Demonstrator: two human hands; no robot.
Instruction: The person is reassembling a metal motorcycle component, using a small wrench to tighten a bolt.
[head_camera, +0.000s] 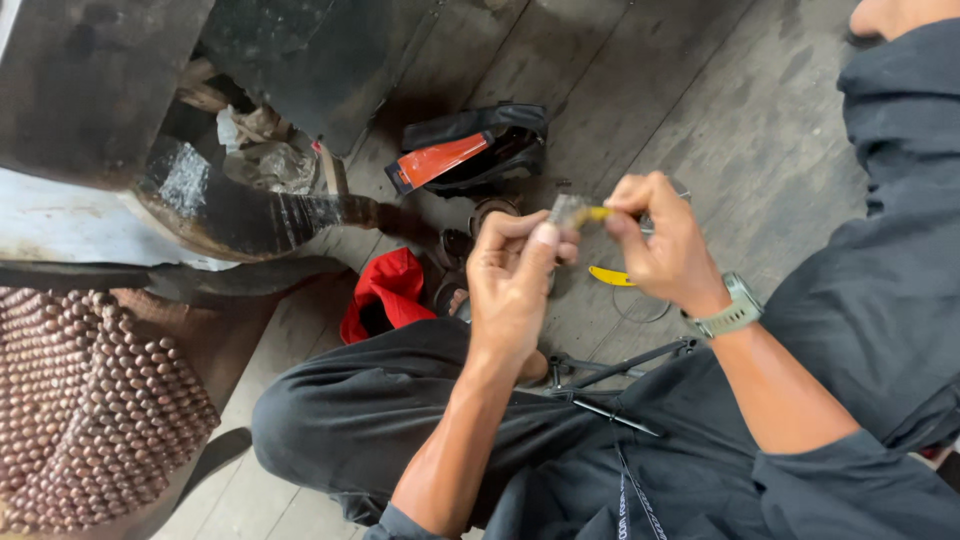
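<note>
Person sits on a grey plank floor, dark trousers, knee bent up at centre. Both hands raised together over the lap, nearly touching.

L hand: fingers curled, thumb pressed vs. forefinger, pinched on a small greyish part; blurred, can't tell what kind. R hand: thumb + fingers closed on a thin yellow-tipped piece, which meets the small part's right side. Grey-green wristwatch on R wrist.

Part sits at centre frame, between the two sets of fingertips, above the floor.

Around:
- yellow-handled tool flat on floor just below R hand, partly hidden.
- long-nose pliers, dark handles, on floor beside the knee, near the lap.
- red cloth bunched left of L hand, by the knee.
- black pouch w/ orange panel further up the floor, well apart from hands.
- round dark metal rings behind L hand, partly covered.
- dark exhaust pipe of a vehicle at left, tapering toward the rings.
- beaded seat cover, brown, lower-left corner.
</note>
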